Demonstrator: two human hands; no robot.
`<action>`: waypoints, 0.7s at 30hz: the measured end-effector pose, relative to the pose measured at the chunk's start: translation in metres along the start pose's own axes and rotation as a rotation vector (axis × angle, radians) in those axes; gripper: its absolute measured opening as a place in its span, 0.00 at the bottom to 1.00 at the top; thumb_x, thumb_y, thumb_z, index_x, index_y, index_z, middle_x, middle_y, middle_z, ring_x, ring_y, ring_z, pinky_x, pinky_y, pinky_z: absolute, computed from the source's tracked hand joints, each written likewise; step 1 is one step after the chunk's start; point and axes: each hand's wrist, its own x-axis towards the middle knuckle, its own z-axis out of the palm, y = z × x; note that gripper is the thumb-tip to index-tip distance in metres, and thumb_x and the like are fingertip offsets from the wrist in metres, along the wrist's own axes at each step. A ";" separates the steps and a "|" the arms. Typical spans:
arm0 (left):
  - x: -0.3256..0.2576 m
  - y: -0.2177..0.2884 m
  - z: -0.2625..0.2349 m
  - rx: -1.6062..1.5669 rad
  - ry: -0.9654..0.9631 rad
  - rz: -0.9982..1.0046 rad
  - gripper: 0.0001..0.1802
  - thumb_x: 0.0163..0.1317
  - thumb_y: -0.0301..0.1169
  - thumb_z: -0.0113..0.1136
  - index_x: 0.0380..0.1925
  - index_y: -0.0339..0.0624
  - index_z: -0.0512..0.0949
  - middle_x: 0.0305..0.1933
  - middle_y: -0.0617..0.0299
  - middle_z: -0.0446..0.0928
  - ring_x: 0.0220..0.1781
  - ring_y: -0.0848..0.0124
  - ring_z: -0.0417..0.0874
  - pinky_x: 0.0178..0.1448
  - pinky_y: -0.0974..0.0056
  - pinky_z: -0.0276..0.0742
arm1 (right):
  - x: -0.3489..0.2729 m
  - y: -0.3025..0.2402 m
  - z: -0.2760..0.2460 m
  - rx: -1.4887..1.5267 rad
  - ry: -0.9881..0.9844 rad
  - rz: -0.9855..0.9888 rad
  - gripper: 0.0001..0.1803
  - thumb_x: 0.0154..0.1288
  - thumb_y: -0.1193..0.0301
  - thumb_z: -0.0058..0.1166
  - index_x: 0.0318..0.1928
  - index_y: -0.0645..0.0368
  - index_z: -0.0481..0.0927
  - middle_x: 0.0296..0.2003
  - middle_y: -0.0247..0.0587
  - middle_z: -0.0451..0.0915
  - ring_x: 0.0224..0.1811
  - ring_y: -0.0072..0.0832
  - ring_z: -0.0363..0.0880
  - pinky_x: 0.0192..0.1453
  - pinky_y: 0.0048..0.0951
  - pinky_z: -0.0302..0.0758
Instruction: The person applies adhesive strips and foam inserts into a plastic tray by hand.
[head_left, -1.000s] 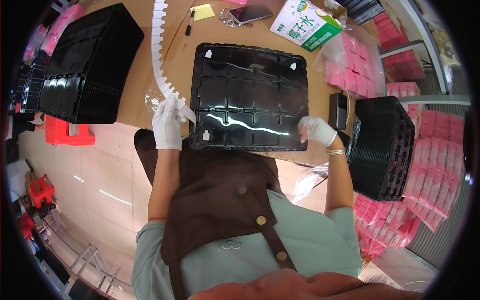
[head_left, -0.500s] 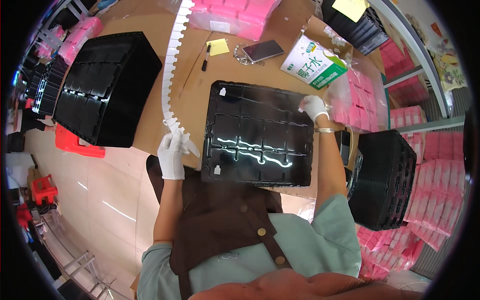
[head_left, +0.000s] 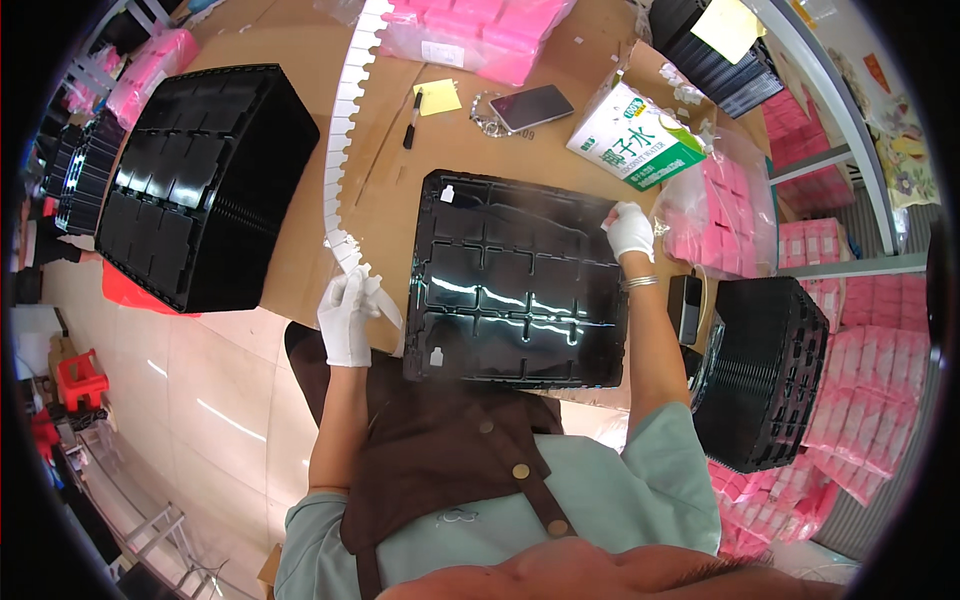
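A black plastic tray (head_left: 520,255) with shallow moulded compartments lies at the table's front edge before me. Two small white bottle-shaped stickers sit on its left side, one near the upper corner (head_left: 447,193) and one near the lower corner (head_left: 436,356). My left hand (head_left: 346,318), in a white glove, pinches the near end of a long white sticker strip (head_left: 342,140) with notched edges, just left of the tray. At the tray's upper right corner is my gloved right hand (head_left: 631,232), fingers curled together; what they hold, if anything, is hidden.
Tall stacks of black trays stand left (head_left: 200,180) and right (head_left: 765,375). Behind the tray lie a marker (head_left: 412,122), yellow notes (head_left: 437,98), a bracelet (head_left: 486,115) and a phone (head_left: 532,108). A printed carton (head_left: 637,130) and bagged pink packs (head_left: 722,205) stand at right.
The view has shifted slightly, so the tray and table things appear a little lower. My left hand still pinches the strip; my right hand stays at the tray's upper right corner, fingers turned slightly.
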 end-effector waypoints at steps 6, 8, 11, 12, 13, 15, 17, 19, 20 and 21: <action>0.000 0.004 0.000 -0.012 0.000 0.007 0.12 0.66 0.34 0.54 0.38 0.34 0.79 0.26 0.65 0.75 0.21 0.83 0.70 0.27 0.77 0.66 | 0.020 0.031 0.009 0.226 -0.101 -0.107 0.05 0.54 0.79 0.46 0.27 0.59 0.77 0.26 0.49 0.79 0.26 0.36 0.78 0.34 0.33 0.74; 0.002 0.006 0.000 -0.007 0.008 0.022 0.12 0.65 0.33 0.54 0.38 0.34 0.79 0.26 0.65 0.75 0.21 0.83 0.70 0.27 0.77 0.66 | 0.020 0.017 -0.001 0.659 -0.211 0.145 0.08 0.54 0.82 0.41 0.27 0.59 0.74 0.26 0.43 0.79 0.22 0.25 0.75 0.27 0.24 0.70; 0.003 0.008 -0.004 0.033 0.007 0.056 0.11 0.65 0.32 0.55 0.37 0.34 0.79 0.26 0.65 0.76 0.21 0.83 0.70 0.27 0.78 0.66 | 0.009 -0.041 -0.013 0.726 -0.135 0.060 0.07 0.54 0.82 0.42 0.28 0.60 0.74 0.24 0.41 0.79 0.21 0.22 0.75 0.25 0.23 0.70; 0.004 0.009 -0.006 0.065 -0.015 0.073 0.11 0.64 0.31 0.55 0.36 0.34 0.79 0.26 0.65 0.76 0.21 0.83 0.70 0.26 0.78 0.66 | 0.003 -0.065 -0.012 0.664 -0.106 0.007 0.07 0.54 0.83 0.44 0.28 0.62 0.75 0.24 0.43 0.79 0.22 0.25 0.77 0.28 0.27 0.73; 0.005 0.011 -0.004 0.055 -0.037 0.079 0.10 0.64 0.32 0.55 0.35 0.35 0.80 0.27 0.65 0.77 0.21 0.82 0.69 0.25 0.77 0.64 | -0.004 -0.090 -0.003 0.607 -0.097 -0.131 0.06 0.54 0.82 0.45 0.28 0.63 0.76 0.24 0.44 0.79 0.24 0.27 0.78 0.30 0.28 0.74; 0.004 0.015 -0.007 0.080 -0.070 0.085 0.10 0.64 0.31 0.55 0.35 0.35 0.79 0.29 0.63 0.79 0.21 0.84 0.70 0.25 0.78 0.65 | -0.017 -0.140 0.014 0.522 -0.123 -0.341 0.06 0.54 0.82 0.47 0.30 0.64 0.77 0.25 0.46 0.80 0.27 0.31 0.80 0.34 0.31 0.75; -0.001 0.017 -0.009 0.046 -0.079 0.077 0.09 0.64 0.30 0.55 0.34 0.35 0.79 0.28 0.63 0.79 0.21 0.85 0.70 0.25 0.78 0.66 | -0.025 -0.182 0.033 0.509 -0.191 -0.413 0.07 0.54 0.81 0.47 0.32 0.64 0.78 0.26 0.48 0.80 0.31 0.37 0.80 0.39 0.32 0.76; -0.007 0.023 -0.012 0.062 -0.086 0.084 0.09 0.64 0.31 0.56 0.34 0.35 0.79 0.28 0.63 0.79 0.21 0.85 0.70 0.25 0.78 0.66 | -0.013 -0.197 0.069 0.447 -0.192 -0.445 0.06 0.55 0.76 0.50 0.31 0.60 0.80 0.29 0.50 0.80 0.33 0.43 0.80 0.42 0.35 0.75; -0.009 0.025 -0.016 0.077 -0.098 0.081 0.09 0.64 0.31 0.56 0.34 0.35 0.79 0.28 0.63 0.79 0.22 0.85 0.70 0.25 0.78 0.66 | -0.011 -0.205 0.075 0.452 -0.198 -0.464 0.06 0.55 0.76 0.50 0.31 0.60 0.80 0.29 0.50 0.80 0.33 0.43 0.80 0.42 0.35 0.75; -0.010 0.023 -0.021 0.083 -0.116 0.080 0.09 0.63 0.31 0.56 0.33 0.36 0.79 0.29 0.63 0.79 0.22 0.85 0.71 0.26 0.78 0.66 | -0.009 -0.210 0.079 0.316 -0.236 -0.445 0.06 0.55 0.73 0.52 0.31 0.60 0.81 0.30 0.51 0.80 0.34 0.45 0.80 0.43 0.37 0.75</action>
